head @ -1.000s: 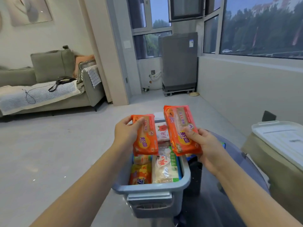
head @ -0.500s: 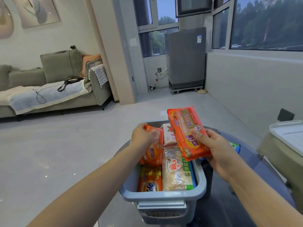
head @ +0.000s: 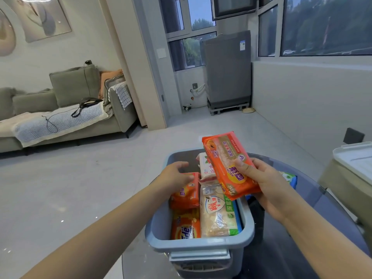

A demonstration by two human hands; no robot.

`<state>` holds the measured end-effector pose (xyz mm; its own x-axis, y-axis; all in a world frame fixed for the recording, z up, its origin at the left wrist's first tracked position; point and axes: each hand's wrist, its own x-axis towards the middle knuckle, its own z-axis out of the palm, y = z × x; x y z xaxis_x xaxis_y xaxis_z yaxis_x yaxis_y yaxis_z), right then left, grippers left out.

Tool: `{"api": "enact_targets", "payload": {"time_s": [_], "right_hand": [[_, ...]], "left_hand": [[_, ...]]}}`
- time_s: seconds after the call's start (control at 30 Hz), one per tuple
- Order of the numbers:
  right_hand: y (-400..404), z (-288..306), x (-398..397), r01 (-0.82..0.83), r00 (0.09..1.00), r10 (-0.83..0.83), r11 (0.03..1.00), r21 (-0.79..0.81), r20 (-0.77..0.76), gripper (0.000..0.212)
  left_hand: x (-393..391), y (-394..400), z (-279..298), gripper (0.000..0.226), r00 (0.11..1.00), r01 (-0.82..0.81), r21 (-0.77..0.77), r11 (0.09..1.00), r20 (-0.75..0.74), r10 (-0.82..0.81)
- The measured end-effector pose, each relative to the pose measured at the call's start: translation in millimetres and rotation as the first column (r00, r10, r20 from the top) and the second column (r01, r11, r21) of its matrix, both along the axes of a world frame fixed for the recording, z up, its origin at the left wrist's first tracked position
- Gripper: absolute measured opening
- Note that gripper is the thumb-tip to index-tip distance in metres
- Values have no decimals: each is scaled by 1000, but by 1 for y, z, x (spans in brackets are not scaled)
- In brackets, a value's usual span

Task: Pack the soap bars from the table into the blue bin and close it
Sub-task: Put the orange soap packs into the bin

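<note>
The blue bin (head: pixel 198 246) stands open on the round glass table (head: pixel 306 214) right in front of me. Several wrapped soap bars fill it, among them an orange-yellow pack (head: pixel 185 228) and a beige and green one (head: pixel 218 214). My left hand (head: pixel 176 175) rests with loose fingers on an orange soap pack (head: pixel 186 195) that lies inside the bin at the left. Above the bin's right side, my right hand (head: pixel 263 181) grips a second orange soap pack (head: pixel 226 162), thumb on its face.
A blue-green pack (head: pixel 289 178) lies on the table behind my right hand. A pale lid (head: pixel 356 158) sits on a low stand at the right. A sofa (head: pixel 66 117) stands far left across the floor, and a grey appliance (head: pixel 227 69) by the window.
My left hand has lowered its orange pack into the bin and loosened its fingers. My right hand has kept its pack raised, drifting slightly right.
</note>
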<state>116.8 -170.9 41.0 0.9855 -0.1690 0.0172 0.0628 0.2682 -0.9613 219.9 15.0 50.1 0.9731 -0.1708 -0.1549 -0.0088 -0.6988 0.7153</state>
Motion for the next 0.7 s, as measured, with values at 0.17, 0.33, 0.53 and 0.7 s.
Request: {"api": "enact_targets", "payload": {"time_s": [0.17,0.33,0.53,0.7], "right_hand": [[1,1,0,-12,1000,12,1000,5,-2,52],[0,0,0,2,1000,-2,1000,-21,-13,53],[1,2,-1,12,999,-13,1000,-28,-31,53],[0,1,-3,13,999,-13,1000,-14,-33,51]], "left_hand": [[-8,2,4,58,982,183,231,956,-91,-166],[-8,3,12,56,951,307,354,883,-151,-270],[-8,3,14,64,934,356,412,839,-184,-306],[-3,1,12,58,928,370,455,810,-146,-342]]}}
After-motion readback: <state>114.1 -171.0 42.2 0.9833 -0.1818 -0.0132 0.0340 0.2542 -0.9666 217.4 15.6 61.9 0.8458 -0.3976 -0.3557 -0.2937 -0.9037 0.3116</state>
